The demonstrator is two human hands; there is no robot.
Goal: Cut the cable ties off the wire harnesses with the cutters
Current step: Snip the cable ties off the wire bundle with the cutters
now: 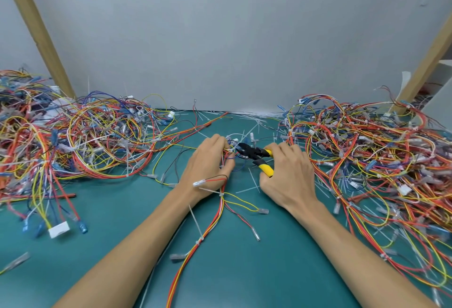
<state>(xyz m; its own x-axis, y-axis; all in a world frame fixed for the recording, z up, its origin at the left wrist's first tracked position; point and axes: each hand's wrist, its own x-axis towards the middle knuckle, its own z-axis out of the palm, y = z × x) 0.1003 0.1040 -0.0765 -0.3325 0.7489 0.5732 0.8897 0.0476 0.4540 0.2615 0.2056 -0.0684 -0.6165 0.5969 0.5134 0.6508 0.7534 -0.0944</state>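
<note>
head view: left hand [208,163] holds the wire harness [193,250] bunched so the right hand [288,175], its grip closed round the cutters [254,155], can snip.

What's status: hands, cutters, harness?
Left hand grips harness. Right hand holds cutters, nose at the bundle. Tie further down still on. Wire piles flank both sides.

Left hand [208,161] grips a wire harness [215,212]; right hand [286,175] holds yellow-handled cutters [256,155] at it.
</note>
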